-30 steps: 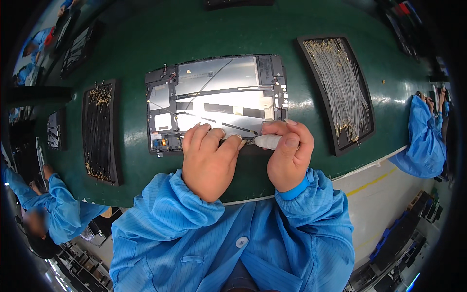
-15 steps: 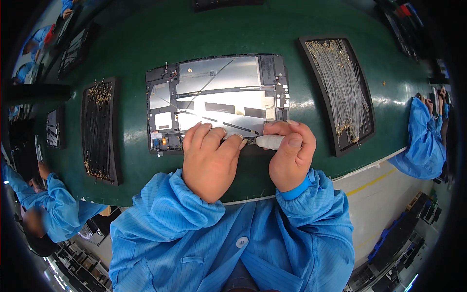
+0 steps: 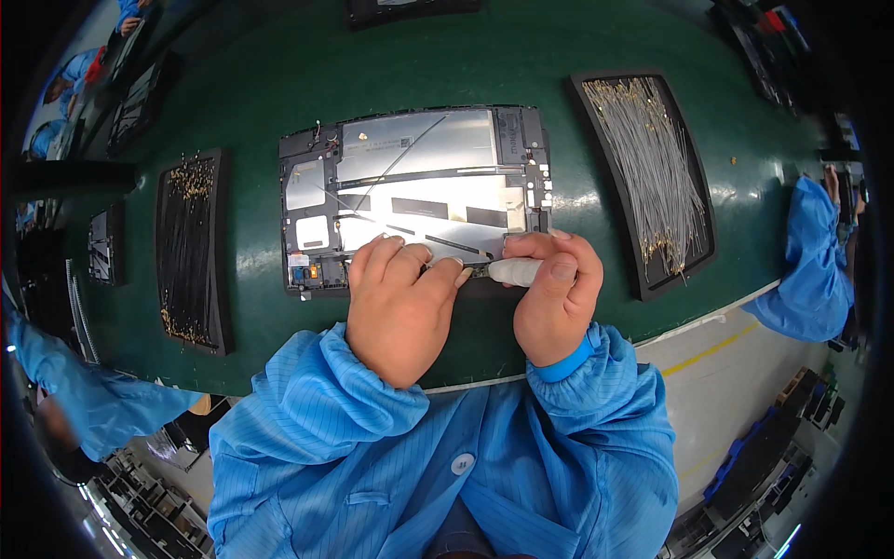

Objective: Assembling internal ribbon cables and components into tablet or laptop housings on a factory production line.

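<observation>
An opened flat electronic device, tablet-like point(image 3: 419, 144), lies on the green table before me. Silver panels fill its middle, and a thin black cable point(image 3: 402, 156) crosses them slantwise. My left hand point(image 3: 400, 298) bends over the near edge, its thumb and index tips close together at the small parts there. Just right of it, my right hand point(image 3: 557, 293) is closed in a pinch at the same edge. A white covering point(image 3: 515, 271), apparently round a finger, points toward the left thumb. Whatever sits between the fingertips of either hand is hidden or too small to name.
To the right is a black tray point(image 3: 705, 228) of grey cables point(image 3: 647, 168) with gold ends. On the left, another dark tray point(image 3: 221, 252) holds black cables point(image 3: 186, 252). Another device point(image 3: 104, 247) lies farther left. Co-workers in blue sit at left point(image 3: 121, 401) and right point(image 3: 805, 270).
Both my hands stay at the near edge with only a tiny shift. The co-worker at lower left has moved an arm down. The dark item at the far edge has slid slightly left.
</observation>
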`<state>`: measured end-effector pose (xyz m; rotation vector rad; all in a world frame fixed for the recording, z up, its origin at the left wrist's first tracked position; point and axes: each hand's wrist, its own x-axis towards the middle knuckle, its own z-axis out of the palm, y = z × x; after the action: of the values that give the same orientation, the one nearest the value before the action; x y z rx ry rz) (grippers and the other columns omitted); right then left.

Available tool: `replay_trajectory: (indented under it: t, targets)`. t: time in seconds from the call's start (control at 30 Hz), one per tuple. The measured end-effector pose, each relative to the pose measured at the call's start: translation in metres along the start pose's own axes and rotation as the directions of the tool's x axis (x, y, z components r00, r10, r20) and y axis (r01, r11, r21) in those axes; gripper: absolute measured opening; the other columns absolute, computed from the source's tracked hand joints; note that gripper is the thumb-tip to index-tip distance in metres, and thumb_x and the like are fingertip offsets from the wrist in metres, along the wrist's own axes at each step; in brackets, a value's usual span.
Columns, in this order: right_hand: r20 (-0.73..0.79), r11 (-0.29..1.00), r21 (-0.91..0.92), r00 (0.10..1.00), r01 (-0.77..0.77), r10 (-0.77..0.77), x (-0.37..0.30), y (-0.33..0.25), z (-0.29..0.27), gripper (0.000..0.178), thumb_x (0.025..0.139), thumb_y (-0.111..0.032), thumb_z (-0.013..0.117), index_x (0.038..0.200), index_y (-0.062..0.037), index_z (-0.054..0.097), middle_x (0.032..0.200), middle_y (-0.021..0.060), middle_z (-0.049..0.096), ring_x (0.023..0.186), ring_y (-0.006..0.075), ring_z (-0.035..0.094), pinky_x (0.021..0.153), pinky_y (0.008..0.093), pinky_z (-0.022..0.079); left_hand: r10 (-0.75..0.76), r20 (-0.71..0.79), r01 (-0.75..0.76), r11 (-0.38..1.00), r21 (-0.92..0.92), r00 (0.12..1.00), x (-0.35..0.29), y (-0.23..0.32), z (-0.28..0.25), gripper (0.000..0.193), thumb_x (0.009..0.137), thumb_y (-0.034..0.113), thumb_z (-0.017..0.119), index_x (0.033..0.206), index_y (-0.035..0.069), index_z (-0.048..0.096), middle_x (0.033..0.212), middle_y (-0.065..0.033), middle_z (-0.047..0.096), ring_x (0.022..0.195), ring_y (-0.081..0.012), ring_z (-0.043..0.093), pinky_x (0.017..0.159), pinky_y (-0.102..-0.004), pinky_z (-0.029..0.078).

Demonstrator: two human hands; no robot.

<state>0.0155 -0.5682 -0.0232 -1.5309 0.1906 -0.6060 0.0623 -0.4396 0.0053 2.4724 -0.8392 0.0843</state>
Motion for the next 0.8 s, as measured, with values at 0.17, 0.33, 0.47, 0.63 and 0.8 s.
replay_trajectory:
  t: [0.17, 0.33, 0.47, 0.63, 0.8]
  targets:
    - [-0.005, 0.999, -0.031, 1.0, 0.018, -0.018, 0.0008, 0.0019, -0.0015, 0.027, 0.086, -0.02, 0.041, 0.104, -0.0018, 0.036, 0.085, 0.0128, 0.057, 0.069, 0.014, 0.054, 0.063, 0.0255, 0.045, 0.002, -0.004, -0.002, 1.0, 0.005, 1.0, 0.0014, 0.0017, 0.0003, 0.016, 0.062, 0.008, 0.064, 0.077, 0.006, 0.06, 0.077, -0.0072, 0.051, 0.079, -0.0263, 0.047, 0.076, -0.0377, 0.036]
    - [-0.001, 0.999, -0.033, 1.0, 0.009, -0.009, 0.0014, 0.0019, -0.0025, 0.027, 0.086, -0.021, 0.041, 0.104, -0.0019, 0.036, 0.084, 0.0127, 0.057, 0.069, 0.0142, 0.055, 0.063, 0.0258, 0.045, 0.009, 0.001, -0.009, 1.0, 0.023, 1.0, 0.0014, 0.0017, 0.0017, 0.016, 0.062, 0.008, 0.064, 0.078, 0.006, 0.06, 0.078, -0.0074, 0.051, 0.079, -0.0264, 0.048, 0.076, -0.0377, 0.036]
    - [0.001, 0.999, -0.029, 1.0, 0.015, -0.015, 0.0001, 0.0032, -0.0028, 0.026, 0.086, -0.021, 0.042, 0.104, -0.0017, 0.037, 0.084, 0.0127, 0.057, 0.07, 0.0147, 0.055, 0.064, 0.0261, 0.045, 0.004, 0.01, -0.004, 1.0, 0.021, 1.0, 0.0018, 0.002, 0.0017, 0.016, 0.062, 0.008, 0.064, 0.077, 0.006, 0.06, 0.077, -0.0073, 0.051, 0.08, -0.0263, 0.048, 0.076, -0.0375, 0.036]
    - [0.016, 0.998, -0.046, 0.999, 0.037, -0.036, 0.001, 0.0038, -0.0039, 0.027, 0.085, -0.021, 0.043, 0.103, -0.0007, 0.037, 0.083, 0.0128, 0.057, 0.07, 0.0151, 0.055, 0.064, 0.0261, 0.045, -0.004, -0.002, 0.004, 1.0, 0.028, 1.0, 0.0027, 0.0035, 0.0029, 0.015, 0.062, 0.008, 0.064, 0.076, 0.006, 0.06, 0.076, -0.0072, 0.051, 0.08, -0.0264, 0.048, 0.076, -0.0371, 0.036]
    - [0.066, 0.988, -0.13, 0.995, 0.086, -0.078, 0.0067, 0.001, -0.0042, 0.02, 0.081, -0.017, 0.051, 0.092, -0.0013, 0.046, 0.078, 0.0114, 0.058, 0.068, 0.0185, 0.057, 0.063, 0.0273, 0.045, 0.001, 0.011, -0.001, 1.0, 0.012, 1.0, 0.0066, 0.0035, 0.004, 0.016, 0.062, 0.007, 0.063, 0.077, 0.006, 0.059, 0.077, -0.0072, 0.052, 0.081, -0.0268, 0.047, 0.077, -0.0372, 0.035]
